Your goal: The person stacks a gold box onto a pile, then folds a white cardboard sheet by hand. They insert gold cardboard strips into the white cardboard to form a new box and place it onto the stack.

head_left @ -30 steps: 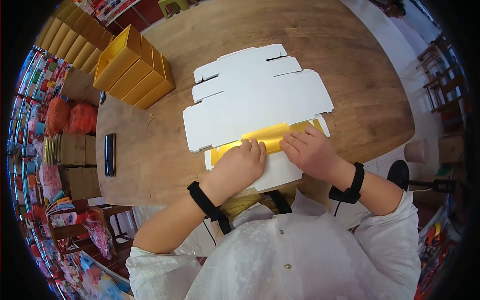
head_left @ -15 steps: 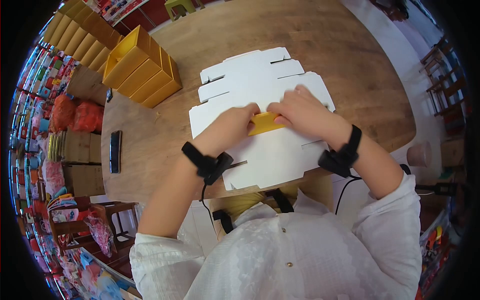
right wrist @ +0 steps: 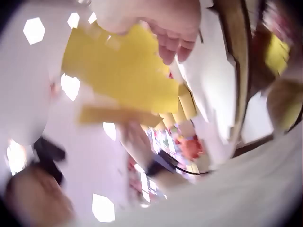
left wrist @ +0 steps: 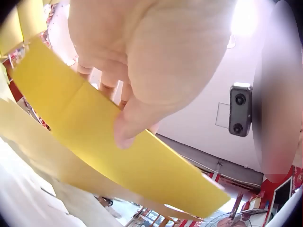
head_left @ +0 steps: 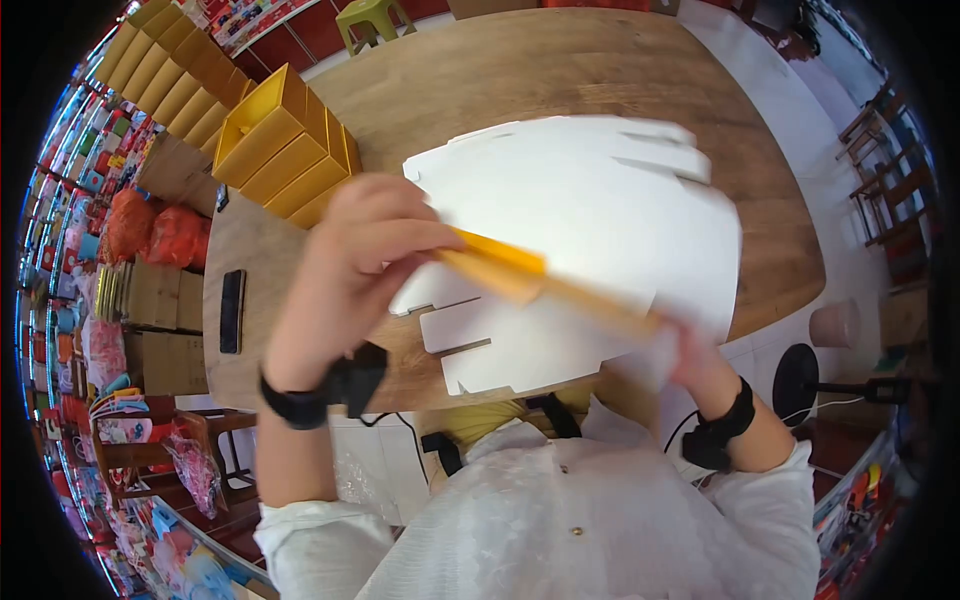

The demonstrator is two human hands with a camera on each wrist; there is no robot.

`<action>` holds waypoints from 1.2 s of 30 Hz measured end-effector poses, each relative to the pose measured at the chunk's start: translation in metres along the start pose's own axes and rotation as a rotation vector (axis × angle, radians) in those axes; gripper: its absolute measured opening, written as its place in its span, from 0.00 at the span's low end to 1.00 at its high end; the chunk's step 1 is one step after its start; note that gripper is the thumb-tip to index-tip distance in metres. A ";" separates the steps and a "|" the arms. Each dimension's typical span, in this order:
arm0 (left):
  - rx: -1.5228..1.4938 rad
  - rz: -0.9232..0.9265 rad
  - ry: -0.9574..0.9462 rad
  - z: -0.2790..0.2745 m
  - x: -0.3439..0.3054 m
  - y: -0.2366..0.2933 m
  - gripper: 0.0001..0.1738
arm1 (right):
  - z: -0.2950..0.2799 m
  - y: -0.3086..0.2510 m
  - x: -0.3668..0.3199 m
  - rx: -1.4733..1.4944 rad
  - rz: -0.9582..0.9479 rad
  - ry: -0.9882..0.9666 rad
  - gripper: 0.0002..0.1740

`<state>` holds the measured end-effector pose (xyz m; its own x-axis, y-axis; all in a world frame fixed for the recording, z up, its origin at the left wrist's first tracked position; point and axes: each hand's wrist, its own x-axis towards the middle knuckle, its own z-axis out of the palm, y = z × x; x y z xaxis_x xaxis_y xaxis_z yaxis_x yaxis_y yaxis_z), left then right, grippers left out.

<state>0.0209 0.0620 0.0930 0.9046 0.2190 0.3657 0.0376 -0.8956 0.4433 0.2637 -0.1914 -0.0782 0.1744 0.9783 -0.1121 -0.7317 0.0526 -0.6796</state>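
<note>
In the head view my left hand (head_left: 372, 240) pinches one end of a folded golden cardboard piece (head_left: 500, 265), raised over the white side of flat box cardboard (head_left: 580, 200). The left wrist view has the thumb on the golden face (left wrist: 94, 125), fingers behind the edge. My right hand (head_left: 698, 358), blurred, is by the piece's other end, where a pale flap smears with motion. In the right wrist view its fingers (right wrist: 173, 45) extend loosely beside the golden panel (right wrist: 120, 71).
Stacked golden boxes (head_left: 285, 150) stand at the table's left, with more golden boxes (head_left: 165, 75) behind. A phone (head_left: 232, 312) lies near the left edge of the wooden table (head_left: 480, 65). A green stool (head_left: 372, 22) is beyond the far edge.
The hands have gone from pressing the golden cardboard on the near side to gripping it over the middle, then lifting and swinging it, left hand leftward and right hand nearer the body. The white cardboard has shifted.
</note>
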 end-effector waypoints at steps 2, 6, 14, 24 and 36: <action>0.129 0.069 -0.027 -0.016 0.004 -0.013 0.17 | 0.002 -0.034 -0.001 0.198 -0.020 -0.003 0.28; 0.383 0.212 -0.118 -0.009 0.038 -0.040 0.16 | -0.021 -0.033 0.001 0.040 0.008 0.120 0.35; 0.440 -0.219 -0.250 0.035 0.040 0.013 0.53 | 0.023 0.004 0.011 0.048 0.058 0.396 0.25; 0.523 -0.065 -0.304 0.152 -0.063 0.031 0.43 | 0.032 0.012 -0.014 0.052 0.418 0.153 0.21; -0.155 -0.328 -0.602 0.105 0.000 -0.025 0.16 | 0.074 -0.053 0.083 -1.892 0.227 -0.403 0.27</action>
<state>0.0641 0.0438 -0.0038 0.9364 0.1762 -0.3036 0.3286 -0.7444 0.5813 0.2678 -0.0978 0.0022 -0.1439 0.9305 -0.3368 0.8726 -0.0412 -0.4867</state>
